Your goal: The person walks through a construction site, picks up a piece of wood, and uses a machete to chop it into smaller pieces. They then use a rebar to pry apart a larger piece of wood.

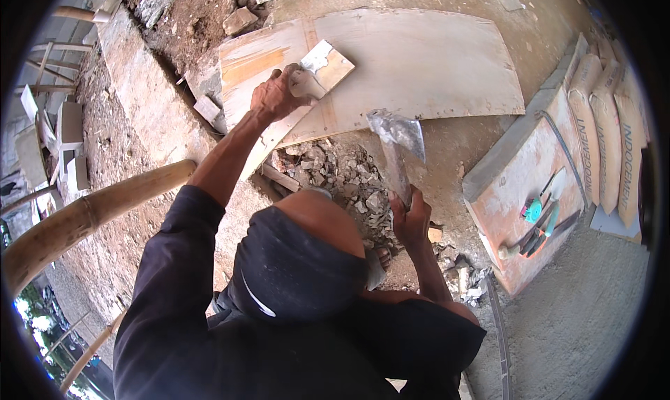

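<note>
My left hand [276, 93] is closed on a flat piece of wood [338, 68] with a white smear at its end. It looks like a plastering float, though my fingers hide part of it. The wood is over a large pale plywood sheet [419, 65] on the ground. My right hand [412, 218] is wrapped round the lower handle of a hatchet [396, 164]. The hatchet's grey, crusted head is up, near the plywood's front edge, its broad blade toward the right. Whether the head touches the sheet I cannot tell.
Broken rubble [349, 180] lies before the plywood. At right, a tilted slab [516, 190] bears hand tools and a turquoise tape measure [534, 210]; cement bags [604, 121] stand behind. A bamboo pole [98, 215] crosses at left, near grey blocks [70, 124]. A dark-capped head [300, 260] fills the lower middle.
</note>
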A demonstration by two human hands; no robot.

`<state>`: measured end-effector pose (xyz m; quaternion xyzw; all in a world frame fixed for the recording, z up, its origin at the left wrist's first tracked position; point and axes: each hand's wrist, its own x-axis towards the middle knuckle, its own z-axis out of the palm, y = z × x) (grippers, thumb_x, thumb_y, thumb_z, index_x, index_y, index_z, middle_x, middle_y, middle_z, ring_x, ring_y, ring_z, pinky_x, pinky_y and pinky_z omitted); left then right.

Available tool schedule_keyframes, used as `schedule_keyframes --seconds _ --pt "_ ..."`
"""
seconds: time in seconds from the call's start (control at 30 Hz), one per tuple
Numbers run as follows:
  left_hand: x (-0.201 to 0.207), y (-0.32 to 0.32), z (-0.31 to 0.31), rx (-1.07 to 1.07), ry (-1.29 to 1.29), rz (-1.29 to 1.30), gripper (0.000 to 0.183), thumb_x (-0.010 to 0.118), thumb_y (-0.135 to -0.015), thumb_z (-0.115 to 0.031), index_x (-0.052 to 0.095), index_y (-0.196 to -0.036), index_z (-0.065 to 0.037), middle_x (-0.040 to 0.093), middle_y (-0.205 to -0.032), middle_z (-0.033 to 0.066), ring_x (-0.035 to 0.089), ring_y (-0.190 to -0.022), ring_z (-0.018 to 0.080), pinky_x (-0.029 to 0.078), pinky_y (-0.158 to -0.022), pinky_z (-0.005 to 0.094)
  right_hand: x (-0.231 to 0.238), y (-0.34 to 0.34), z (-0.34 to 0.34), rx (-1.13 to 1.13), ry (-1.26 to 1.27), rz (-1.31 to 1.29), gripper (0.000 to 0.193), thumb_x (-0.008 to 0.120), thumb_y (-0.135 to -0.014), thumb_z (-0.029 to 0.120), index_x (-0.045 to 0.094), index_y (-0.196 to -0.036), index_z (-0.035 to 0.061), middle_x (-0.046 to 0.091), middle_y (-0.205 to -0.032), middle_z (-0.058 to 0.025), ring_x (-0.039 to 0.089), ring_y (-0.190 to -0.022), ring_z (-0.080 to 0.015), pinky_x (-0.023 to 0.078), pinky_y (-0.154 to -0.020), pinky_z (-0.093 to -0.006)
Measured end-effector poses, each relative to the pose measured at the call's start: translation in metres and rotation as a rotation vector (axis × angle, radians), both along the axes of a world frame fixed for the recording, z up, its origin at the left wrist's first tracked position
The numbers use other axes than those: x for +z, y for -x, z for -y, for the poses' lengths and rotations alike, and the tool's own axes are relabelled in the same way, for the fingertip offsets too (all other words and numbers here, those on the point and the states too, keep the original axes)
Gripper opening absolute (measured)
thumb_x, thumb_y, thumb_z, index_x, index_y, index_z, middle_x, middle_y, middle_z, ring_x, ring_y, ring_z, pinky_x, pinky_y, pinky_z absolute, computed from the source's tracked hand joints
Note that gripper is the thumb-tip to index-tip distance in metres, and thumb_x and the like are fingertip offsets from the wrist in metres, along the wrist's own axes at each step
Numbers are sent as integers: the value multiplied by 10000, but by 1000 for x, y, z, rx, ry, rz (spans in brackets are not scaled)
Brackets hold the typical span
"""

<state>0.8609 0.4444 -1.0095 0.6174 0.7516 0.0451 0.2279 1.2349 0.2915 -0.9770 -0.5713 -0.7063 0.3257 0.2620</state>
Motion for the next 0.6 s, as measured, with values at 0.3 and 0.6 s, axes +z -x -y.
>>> schedule_keyframes --seconds 0.3,0.6 --pt "-25 34 13 -20 -114 222 641 844 -782 -464 639 -1346 -241 646 -1250 126 667 -1092 322 541 -933 410 -30 35 -18 295 1 274 352 700 -949 279 576 -1041 -38 665 -752 -244 697 -660 -414 560 -563 -471" --pt "-7 35 18 60 -50 191 638 835 -794 -470 636 -1360 -251 648 -1223 108 673 -1082 305 529 -926 418 -41 47 -6 280 -15 247 365 658 -965 361 549 -969 13 660 -722 -242 671 -621 -441 532 -539 -505"
